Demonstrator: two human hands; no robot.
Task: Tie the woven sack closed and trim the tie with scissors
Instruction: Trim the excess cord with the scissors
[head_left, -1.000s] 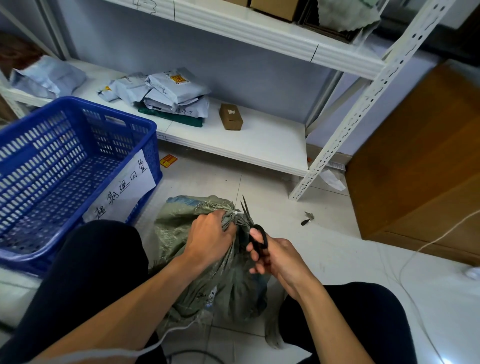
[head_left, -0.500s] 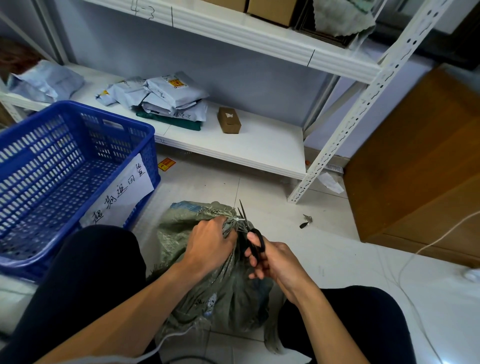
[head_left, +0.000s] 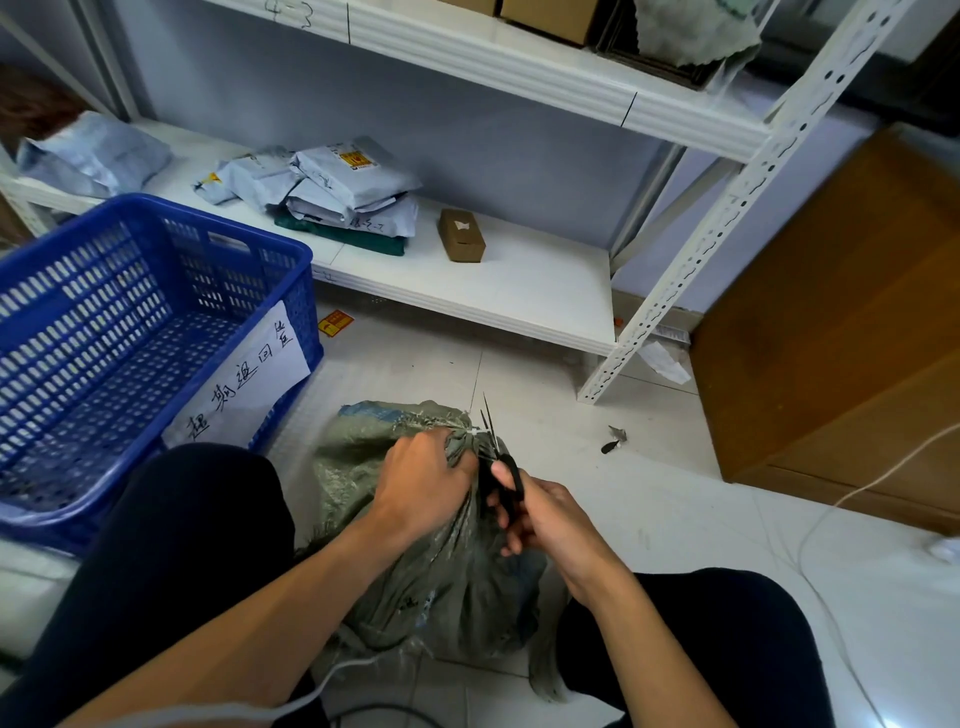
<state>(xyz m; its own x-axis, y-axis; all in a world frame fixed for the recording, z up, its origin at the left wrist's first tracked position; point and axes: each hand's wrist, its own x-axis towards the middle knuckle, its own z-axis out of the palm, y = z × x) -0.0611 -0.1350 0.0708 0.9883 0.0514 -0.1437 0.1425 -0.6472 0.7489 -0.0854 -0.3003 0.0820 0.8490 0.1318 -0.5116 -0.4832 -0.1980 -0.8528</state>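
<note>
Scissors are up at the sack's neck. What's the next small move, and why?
Probably squeeze the scissors shut on the tail of the tie. The left hand grips the neck of the sack, and the right hand holds the blades slightly parted beside the tie. Whether the tail sits between them is unclear.

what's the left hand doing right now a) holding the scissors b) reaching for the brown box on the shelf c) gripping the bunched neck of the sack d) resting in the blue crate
C: the left hand grips the gathered neck of the woven sack just below the white tie, while the right hand holds the scissors, blades pointing up beside the tie.
</note>
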